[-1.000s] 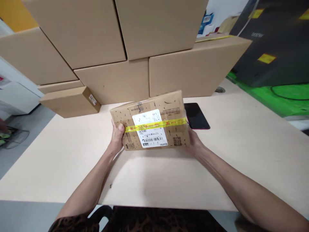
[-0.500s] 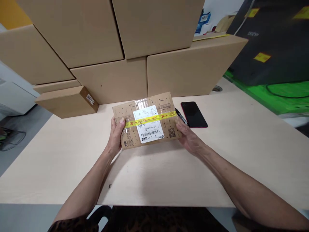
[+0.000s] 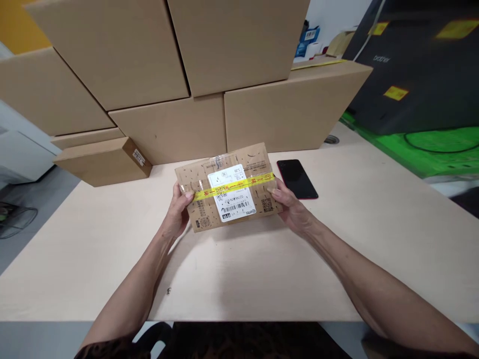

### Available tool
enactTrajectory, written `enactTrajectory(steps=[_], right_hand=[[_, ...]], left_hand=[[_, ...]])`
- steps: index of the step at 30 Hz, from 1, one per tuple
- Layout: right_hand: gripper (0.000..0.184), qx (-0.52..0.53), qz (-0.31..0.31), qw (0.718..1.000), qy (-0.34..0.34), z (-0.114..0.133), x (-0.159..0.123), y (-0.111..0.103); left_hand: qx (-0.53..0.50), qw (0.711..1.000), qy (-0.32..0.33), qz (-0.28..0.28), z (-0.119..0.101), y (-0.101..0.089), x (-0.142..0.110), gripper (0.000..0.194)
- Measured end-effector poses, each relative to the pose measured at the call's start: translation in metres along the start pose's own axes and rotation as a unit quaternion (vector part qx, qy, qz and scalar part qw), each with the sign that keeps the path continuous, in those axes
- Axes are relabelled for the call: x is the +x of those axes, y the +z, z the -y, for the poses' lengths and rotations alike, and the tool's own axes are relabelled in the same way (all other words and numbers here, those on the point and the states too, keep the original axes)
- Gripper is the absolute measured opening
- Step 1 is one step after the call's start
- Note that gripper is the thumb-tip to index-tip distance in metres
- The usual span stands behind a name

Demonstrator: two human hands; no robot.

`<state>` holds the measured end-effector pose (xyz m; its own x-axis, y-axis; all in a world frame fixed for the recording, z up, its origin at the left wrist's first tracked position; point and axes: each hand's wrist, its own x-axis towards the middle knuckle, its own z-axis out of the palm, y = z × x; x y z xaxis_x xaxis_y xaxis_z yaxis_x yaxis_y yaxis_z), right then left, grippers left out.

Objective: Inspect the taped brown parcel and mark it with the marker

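Observation:
Between my two hands, a flat brown cardboard parcel (image 3: 261, 164) is held tilted over the table (image 3: 123, 264). Yellow printed tape (image 3: 239, 186) runs across it, over a white shipping label (image 3: 234, 207) with a barcode. My left hand (image 3: 178, 209) grips the parcel's left edge, thumb on top. On the right edge, my right hand (image 3: 292, 207) is closed the same way, its fingers hidden underneath. Just behind that hand lies a dark smartphone (image 3: 298, 178) with a red edge.
Large cardboard boxes (image 3: 239, 45) are stacked along the back of the table. A smaller flat box (image 3: 97, 164) stands at the back left. Off to the right are a dark case marked brother (image 3: 407, 65) and a bright green surface (image 3: 422, 144). A cable grommet (image 3: 331, 139) sits near the boxes.
The view has shifted slightly. The black marker seen beside my right hand is now hidden from sight. Both hands keep their hold on the parcel, which has hardly moved.

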<state>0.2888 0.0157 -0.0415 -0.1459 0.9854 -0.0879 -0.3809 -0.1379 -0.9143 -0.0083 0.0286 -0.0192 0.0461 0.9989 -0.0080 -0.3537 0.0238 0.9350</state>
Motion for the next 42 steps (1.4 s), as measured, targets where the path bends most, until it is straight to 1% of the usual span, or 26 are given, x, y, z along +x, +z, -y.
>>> enactTrajectory(steps=[4,7,11,14,17,19,23,26,29,32,36,38,42], right_hand=[[0.069,0.008,0.017,1.0,-0.012,0.001,0.001,-0.001],[0.068,0.011,0.039,0.999,-0.01,0.001,0.002,-0.003],[0.073,-0.003,0.065,0.998,-0.01,0.0,0.005,-0.007],[0.073,-0.009,0.071,0.997,-0.017,0.0,0.004,-0.008],[0.07,-0.003,0.059,0.998,-0.021,0.003,0.001,-0.006],[0.068,0.007,0.039,0.999,-0.017,0.003,0.0,-0.005],[0.067,0.025,0.001,1.0,0.004,-0.003,0.004,-0.007],[0.068,0.028,-0.004,1.0,0.005,-0.009,0.006,-0.01],[0.07,0.016,-0.006,1.0,0.013,-0.011,0.005,-0.011],[0.076,-0.013,0.009,1.0,0.0,-0.006,-0.002,-0.009],[0.082,-0.053,0.039,0.998,-0.021,0.009,-0.013,-0.004],[0.089,-0.06,0.026,0.998,-0.021,0.014,-0.016,-0.004],[0.108,-0.057,-0.019,0.998,-0.015,0.015,-0.016,-0.009]], left_hand=[[0.019,1.0,-0.012,0.014,-0.004,-0.004,0.001,0.083],[0.036,0.999,-0.001,0.034,-0.005,-0.006,0.001,0.091],[0.056,0.996,0.029,0.063,-0.007,-0.008,0.002,0.098],[0.065,0.993,0.045,0.091,-0.008,-0.008,0.002,0.098],[0.074,0.989,0.069,0.105,-0.008,-0.007,0.002,0.1],[0.072,0.988,0.075,0.114,-0.007,-0.006,0.002,0.101],[0.065,0.989,0.052,0.119,-0.004,-0.008,0.002,0.101],[0.071,0.989,0.042,0.122,-0.003,-0.01,0.0,0.107],[0.068,0.986,0.048,0.144,-0.005,-0.01,-0.001,0.112],[0.059,0.983,0.059,0.161,-0.008,-0.007,-0.003,0.107],[0.036,0.989,0.042,0.137,-0.014,-0.006,-0.005,0.095],[0.034,0.99,0.024,0.134,-0.017,-0.007,-0.005,0.093],[0.053,0.985,0.0,0.165,-0.025,-0.013,-0.005,0.081]])
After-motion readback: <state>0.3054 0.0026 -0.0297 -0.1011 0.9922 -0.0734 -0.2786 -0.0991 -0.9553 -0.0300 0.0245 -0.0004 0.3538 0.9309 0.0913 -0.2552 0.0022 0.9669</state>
